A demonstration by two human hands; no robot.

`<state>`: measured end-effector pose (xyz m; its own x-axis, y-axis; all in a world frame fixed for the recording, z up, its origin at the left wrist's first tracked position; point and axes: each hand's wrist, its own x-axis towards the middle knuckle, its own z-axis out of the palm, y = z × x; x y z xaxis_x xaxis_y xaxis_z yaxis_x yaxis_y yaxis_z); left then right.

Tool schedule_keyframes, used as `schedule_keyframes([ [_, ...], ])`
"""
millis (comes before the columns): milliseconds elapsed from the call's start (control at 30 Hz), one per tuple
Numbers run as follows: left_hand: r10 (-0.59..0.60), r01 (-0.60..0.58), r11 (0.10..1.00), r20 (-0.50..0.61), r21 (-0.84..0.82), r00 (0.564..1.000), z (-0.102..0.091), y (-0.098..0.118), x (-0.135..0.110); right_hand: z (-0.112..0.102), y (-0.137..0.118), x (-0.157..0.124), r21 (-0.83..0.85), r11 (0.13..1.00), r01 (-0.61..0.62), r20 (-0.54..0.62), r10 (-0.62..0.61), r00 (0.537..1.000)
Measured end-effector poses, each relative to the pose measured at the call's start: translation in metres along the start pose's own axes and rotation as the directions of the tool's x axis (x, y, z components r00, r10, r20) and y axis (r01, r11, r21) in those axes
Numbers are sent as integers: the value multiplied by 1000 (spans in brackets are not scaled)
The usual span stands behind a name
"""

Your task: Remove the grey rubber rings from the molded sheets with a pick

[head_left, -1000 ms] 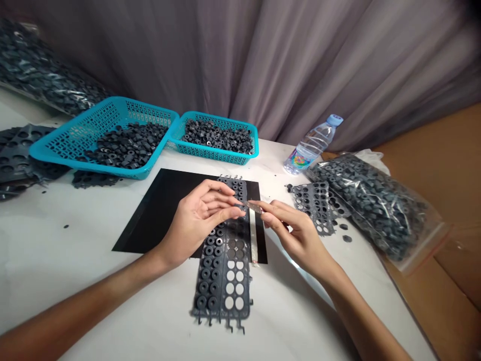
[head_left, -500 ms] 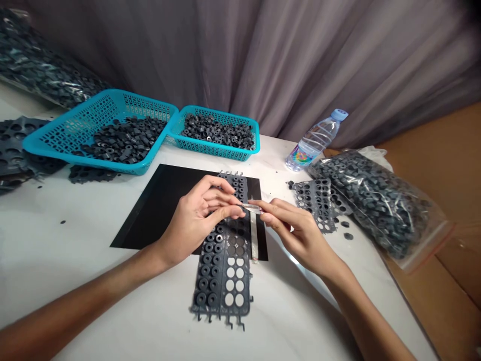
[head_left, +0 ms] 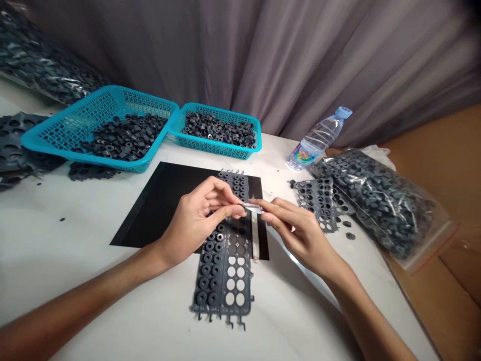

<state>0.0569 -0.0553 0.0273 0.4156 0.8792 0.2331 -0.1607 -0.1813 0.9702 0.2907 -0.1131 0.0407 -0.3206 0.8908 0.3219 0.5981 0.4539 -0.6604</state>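
A dark grey moulded frame [head_left: 221,271] studded with small rings lies on the white table, partly over a black mat [head_left: 165,200]. Its right rows show empty round holes. My left hand [head_left: 203,215] hovers above the frame's upper part, fingers pinched on one end of a small silvery metal piece [head_left: 251,206]. My right hand [head_left: 296,230] pinches the other end of that piece between thumb and forefinger. A thin silvery strip [head_left: 255,240] lies on the mat beside the frame.
Two turquoise baskets [head_left: 48,143] [head_left: 255,143] of loose dark rings stand at the back. A second punched frame [head_left: 319,200], a clear bag of rings [head_left: 379,200] and a water bottle [head_left: 319,138] lie on the right. More frames and bags sit at far left.
Both hands stay pinched together over the frame, barely shifted. The view has tilted slightly, so the table's contents appear a little lower and further left.
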Motion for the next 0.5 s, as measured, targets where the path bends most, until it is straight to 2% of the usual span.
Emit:
schedule_keyframes([
  [500,11,-12,997,-6,-79,1000,2,-3,-1,5,-1,1,2,1000,11,-36,-11,999],
])
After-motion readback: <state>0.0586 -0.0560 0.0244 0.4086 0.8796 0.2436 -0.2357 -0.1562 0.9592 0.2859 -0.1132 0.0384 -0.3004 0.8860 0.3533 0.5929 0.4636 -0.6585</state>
